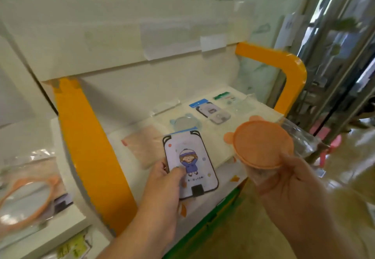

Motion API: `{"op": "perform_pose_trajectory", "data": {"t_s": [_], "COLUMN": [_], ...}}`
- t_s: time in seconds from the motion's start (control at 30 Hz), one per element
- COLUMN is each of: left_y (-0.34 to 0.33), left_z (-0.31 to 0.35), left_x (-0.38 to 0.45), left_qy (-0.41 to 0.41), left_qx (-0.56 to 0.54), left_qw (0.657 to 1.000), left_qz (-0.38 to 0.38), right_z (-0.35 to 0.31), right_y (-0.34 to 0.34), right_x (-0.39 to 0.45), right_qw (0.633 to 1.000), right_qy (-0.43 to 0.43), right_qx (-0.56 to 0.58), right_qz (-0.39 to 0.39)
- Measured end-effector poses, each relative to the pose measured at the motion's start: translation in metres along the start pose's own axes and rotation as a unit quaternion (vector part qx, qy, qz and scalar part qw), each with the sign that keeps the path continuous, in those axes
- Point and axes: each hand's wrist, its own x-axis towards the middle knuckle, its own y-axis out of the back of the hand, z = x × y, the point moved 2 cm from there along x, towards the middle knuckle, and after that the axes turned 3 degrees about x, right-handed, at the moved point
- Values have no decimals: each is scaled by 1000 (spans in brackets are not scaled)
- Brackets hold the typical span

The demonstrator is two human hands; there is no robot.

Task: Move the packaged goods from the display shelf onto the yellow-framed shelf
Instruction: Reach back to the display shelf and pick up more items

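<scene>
Packaged goods are split between the two hands and the yellow-framed shelf (pixel 292 64). The left hand (pixel 168 179) pinches a flat card pack (pixel 190 165) printed with a cartoon figure, thumb on its face, low over the shelf's front edge. The right hand (pixel 284 175) grips an orange round mirror (pixel 263 143) in clear wrap, raised beside the shelf. Already lying on the shelf board: a blue round mirror (pixel 184 124), a smaller card pack (pixel 213 112) and a green-topped packet (pixel 225 97). Another orange mirror (pixel 28 200) lies on the display shelf (pixel 67 224) at left
</scene>
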Motion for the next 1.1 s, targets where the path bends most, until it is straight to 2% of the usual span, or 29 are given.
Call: {"op": "perform_pose_trajectory", "data": {"t_s": [0.03, 0.07, 0.1, 0.2, 0.23, 0.27, 0.33, 0.37, 0.43, 0.57, 0.7, 0.8, 0.87, 0.9, 0.97, 1.1], "left_y": [-3, -7, -10, -16, -17, -18, -21, -22, -25, -30, -33, -37, -41, -44, -50, -61], "left_z": [0, 0, 1, 4, 5, 6, 6, 7, 8, 15, 25, 30, 31, 31, 30, 27], "left_x": [10, 18, 24, 39, 43, 47, 57, 62, 72, 91, 103, 108, 111, 113, 116, 122], "left_qy": [-1, -1, -1, 1, 2, 2, 3, 6, -3, -58, -94, -114, -122, -124, -125, -121], "left_qx": [2, 3, 1, -19, -26, -33, -51, -60, -71, -89, -103, -98, -96, -95, -92, -97], "left_qw": [1000, 1000, 1000, 1000, 999, 999, 997, 996, 993, 981, 965, 957, 952, 950, 948, 943], "left_qz": [2, 6, 8, 19, 28, 36, 58, 70, 97, 162, 221, 248, 265, 270, 276, 295], "right_z": [-2, 8, 17, 19, 20, 24, 25, 28, 35, 50, 80, 108, 118, 120, 121, 119], "right_y": [-23, -52, -64, -66, -62, -56, -59, -66, -59, 11, 44, 73, 90, 94, 101, 103], "right_x": [-4, -2, -2, -19, -7, 9, 39, 56, 77, 92, 138, 145, 144, 143, 143, 147], "right_qw": [984, 931, 910, 927, 916, 883, 840, 816, 779, 640, 576, 464, 395, 375, 362, 368], "right_qy": [47, 24, -64, -89, -107, -122, -139, -182, -161, -139, -109, -106, -140, -154, -172, -165], "right_qx": [-151, -320, -358, -226, -282, -340, -429, -482, -568, -756, -787, -819, -832, -834, -828, -813], "right_qz": [77, 172, 199, 287, 264, 300, 302, 260, 211, -5, -190, -319, -363, -375, -391, -420]}}
